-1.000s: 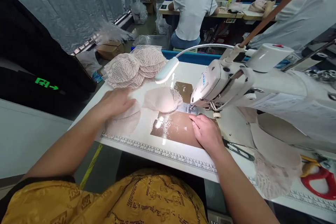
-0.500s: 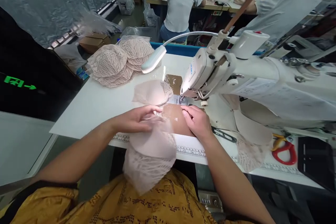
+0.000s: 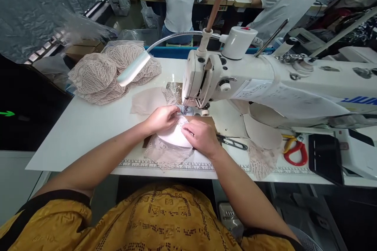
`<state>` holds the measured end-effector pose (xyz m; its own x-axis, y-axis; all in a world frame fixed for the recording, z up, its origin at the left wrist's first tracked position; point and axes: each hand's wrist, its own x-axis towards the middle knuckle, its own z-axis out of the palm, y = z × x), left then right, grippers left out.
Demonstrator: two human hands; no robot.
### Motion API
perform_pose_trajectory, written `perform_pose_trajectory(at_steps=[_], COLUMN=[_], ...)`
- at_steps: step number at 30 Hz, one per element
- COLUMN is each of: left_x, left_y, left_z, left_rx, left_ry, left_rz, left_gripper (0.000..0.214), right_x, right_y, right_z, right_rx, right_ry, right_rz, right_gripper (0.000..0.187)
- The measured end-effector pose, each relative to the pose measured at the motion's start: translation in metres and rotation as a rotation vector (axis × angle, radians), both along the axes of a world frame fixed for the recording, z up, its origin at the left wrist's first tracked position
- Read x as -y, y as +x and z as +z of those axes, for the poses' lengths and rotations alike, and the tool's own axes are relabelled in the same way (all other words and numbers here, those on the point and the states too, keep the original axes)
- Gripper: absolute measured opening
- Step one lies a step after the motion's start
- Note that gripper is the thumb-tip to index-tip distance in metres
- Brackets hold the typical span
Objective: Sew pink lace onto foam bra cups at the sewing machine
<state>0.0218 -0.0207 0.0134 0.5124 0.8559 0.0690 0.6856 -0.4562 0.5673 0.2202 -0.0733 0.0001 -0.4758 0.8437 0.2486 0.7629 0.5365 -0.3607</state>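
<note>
A pale pink bra cup with lace trim [image 3: 172,141] lies on the table just in front of the sewing machine's needle area [image 3: 186,110]. My left hand [image 3: 163,119] is closed with its fingertips pinching the cup's upper edge beside the presser foot. On the cup's right edge, my right hand [image 3: 202,135] is closed too, thumb and fingers gripping the fabric. The lace end of the cup spreads toward the table's front edge. Another pale cup [image 3: 147,100] lies flat behind my left hand, its lace side reaching the needle area.
The white sewing machine [image 3: 229,74] fills the right side. A stack of lace cups [image 3: 94,72] stands back left under a lamp [image 3: 134,68]. Right of my hands are a black metal tool [image 3: 232,142], another cup [image 3: 262,131], red-handled scissors [image 3: 296,153] and a phone [image 3: 324,157]. Two people sit beyond.
The bra cup, which hung blurred from my left hand over the table edge, now lies before the needle. My right hand has come onto it. The view has shifted right.
</note>
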Motion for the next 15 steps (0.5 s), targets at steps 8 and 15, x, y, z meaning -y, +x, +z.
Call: perform_pose_trajectory(at_steps=[8,15], left_x=[-0.008,0.018], left_y=[-0.005,-0.001], left_z=[0.009,0.009], left_rx=[-0.145,-0.191], left_ry=[0.149,0.336], left_rz=[0.11,-0.239], left_gripper=[0.026,0.029], right_x=[-0.005,-0.005], right_y=[0.0,-0.002], right_z=[-0.005,-0.005], right_rx=[0.124,0.145], right_ry=[-0.015,0.008], right_rz=[-0.108,-0.129], right_gripper=[0.023,0.024])
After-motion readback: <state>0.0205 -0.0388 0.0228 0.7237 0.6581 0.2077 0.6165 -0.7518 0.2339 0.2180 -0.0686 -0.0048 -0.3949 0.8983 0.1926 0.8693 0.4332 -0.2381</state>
